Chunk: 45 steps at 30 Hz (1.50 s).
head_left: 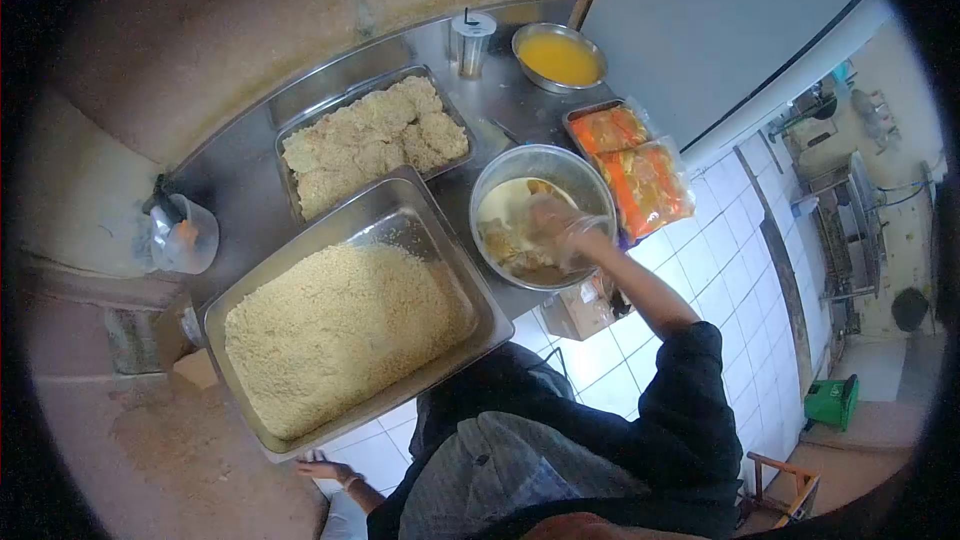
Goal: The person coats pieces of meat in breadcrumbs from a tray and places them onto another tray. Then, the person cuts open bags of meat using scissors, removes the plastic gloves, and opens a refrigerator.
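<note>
My right hand [565,230], in a clear glove, reaches into a round metal pot [605,190] of pale batter with pieces in it. Its fingers are blurred and partly hidden, so what they hold cannot be made out. My left hand [322,466] is below the near left corner of a deep metal tray [420,202] of yellowish crumbs [330,330], with its fingers apart and nothing in them. Behind the deep tray, a shallower tray [287,178] carries crumb-coated pieces [375,140].
A bowl of orange-yellow liquid [558,58] and a lidded cup [471,45] stand at the back. Orange packets [645,185] lie right of the pot. A white tub [190,240] stands at left. Below the table is a cardboard box [582,312].
</note>
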Each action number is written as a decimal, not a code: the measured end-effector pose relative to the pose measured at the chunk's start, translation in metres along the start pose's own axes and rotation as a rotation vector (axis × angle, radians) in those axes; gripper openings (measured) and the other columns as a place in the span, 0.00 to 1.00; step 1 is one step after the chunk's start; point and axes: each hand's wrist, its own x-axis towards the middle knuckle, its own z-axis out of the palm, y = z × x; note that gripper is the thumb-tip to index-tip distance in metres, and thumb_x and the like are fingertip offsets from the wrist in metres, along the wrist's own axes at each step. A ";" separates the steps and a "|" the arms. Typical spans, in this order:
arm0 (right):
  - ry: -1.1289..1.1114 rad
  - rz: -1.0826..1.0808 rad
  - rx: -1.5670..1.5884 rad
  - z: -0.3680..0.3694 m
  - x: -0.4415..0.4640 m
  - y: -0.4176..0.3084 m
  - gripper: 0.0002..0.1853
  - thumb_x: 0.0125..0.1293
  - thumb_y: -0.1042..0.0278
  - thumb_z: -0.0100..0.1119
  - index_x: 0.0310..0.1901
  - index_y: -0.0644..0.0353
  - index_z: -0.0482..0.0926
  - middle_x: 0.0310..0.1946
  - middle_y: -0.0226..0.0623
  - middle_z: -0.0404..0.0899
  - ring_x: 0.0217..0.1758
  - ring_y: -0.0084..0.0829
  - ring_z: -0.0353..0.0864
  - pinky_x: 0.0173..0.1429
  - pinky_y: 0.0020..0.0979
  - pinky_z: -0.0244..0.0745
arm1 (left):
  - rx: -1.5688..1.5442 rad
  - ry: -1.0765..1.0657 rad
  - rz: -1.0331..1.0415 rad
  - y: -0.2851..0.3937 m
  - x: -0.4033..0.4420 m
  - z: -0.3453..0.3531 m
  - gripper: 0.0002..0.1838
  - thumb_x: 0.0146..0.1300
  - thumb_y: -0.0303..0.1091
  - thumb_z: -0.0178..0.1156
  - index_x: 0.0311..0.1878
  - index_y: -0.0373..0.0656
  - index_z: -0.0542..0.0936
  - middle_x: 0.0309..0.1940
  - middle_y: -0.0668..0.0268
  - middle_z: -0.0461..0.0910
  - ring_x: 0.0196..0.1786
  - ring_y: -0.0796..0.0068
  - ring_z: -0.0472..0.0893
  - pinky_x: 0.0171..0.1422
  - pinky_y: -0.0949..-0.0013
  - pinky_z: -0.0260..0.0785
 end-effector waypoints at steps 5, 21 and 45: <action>0.085 0.016 -0.228 0.022 0.031 -0.049 0.10 0.58 0.66 0.45 0.37 0.61 0.71 0.34 0.42 0.76 0.39 0.41 0.77 0.40 0.38 0.72 | 0.254 -0.148 -0.039 -0.128 -0.044 -0.047 0.16 0.60 0.46 0.54 0.45 0.48 0.66 0.29 0.62 0.75 0.19 0.73 0.71 0.15 0.73 0.60; -0.333 0.175 0.020 -0.022 0.051 0.015 0.26 0.56 0.53 0.53 0.54 0.60 0.69 0.54 0.44 0.69 0.55 0.39 0.69 0.60 0.35 0.60 | 0.319 -0.459 -0.361 -0.132 -0.085 -0.048 0.15 0.58 0.42 0.56 0.45 0.51 0.67 0.31 0.67 0.73 0.23 0.78 0.73 0.18 0.79 0.60; -0.065 -0.136 -0.327 -0.005 0.058 0.048 0.16 0.56 0.62 0.47 0.42 0.61 0.73 0.41 0.41 0.75 0.45 0.40 0.75 0.50 0.39 0.67 | 0.368 -0.635 -0.446 -0.149 -0.096 -0.054 0.13 0.58 0.44 0.56 0.42 0.52 0.69 0.31 0.68 0.74 0.24 0.77 0.74 0.20 0.77 0.62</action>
